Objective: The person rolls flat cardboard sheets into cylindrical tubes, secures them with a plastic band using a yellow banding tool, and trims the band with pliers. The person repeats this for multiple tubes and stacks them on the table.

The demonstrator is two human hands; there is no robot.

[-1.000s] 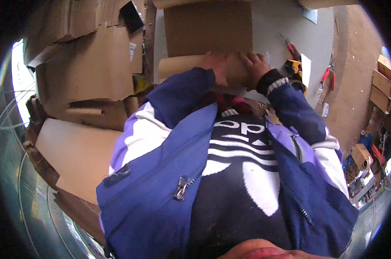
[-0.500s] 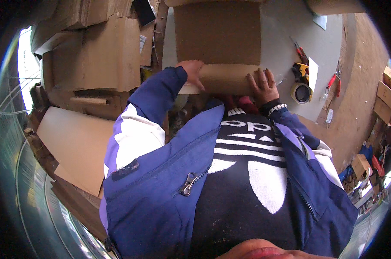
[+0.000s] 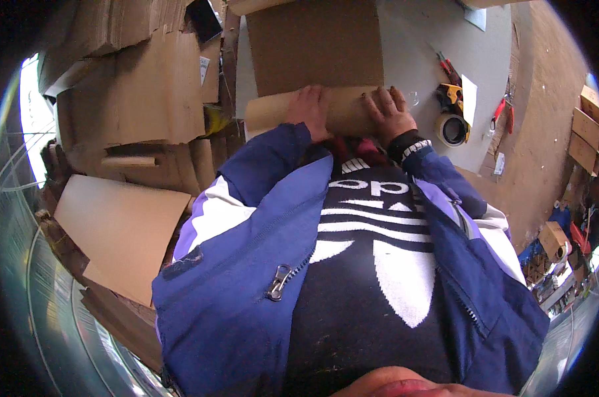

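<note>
A brown cardboard piece (image 3: 316, 46) lies on the light grey tabletop, and its near flap (image 3: 273, 114) stands folded toward me. My left hand (image 3: 310, 111) rests on this flap left of its middle, fingers stretched out and pointing away from me. At the flap's right end is my right hand (image 3: 390, 114), its fingers apart and draped over the far edge. Both thumbs and the underside of the flap are hard to see. Neither hand is wrapped round anything.
Right of the cardboard are a tape dispenser (image 3: 450, 126) with a tape roll, a red-handled tool (image 3: 447, 64), a white paper (image 3: 469, 99) and red-handled pliers (image 3: 500, 112). Stacked cardboard (image 3: 134, 86) and a dark phone-like slab (image 3: 203, 20) lie left. A cardboard sheet (image 3: 124, 231) leans lower left.
My left hand has slid right from the flap's left end, leaving that end uncovered. My right hand stays at the right end. The whole view has shifted slightly.
</note>
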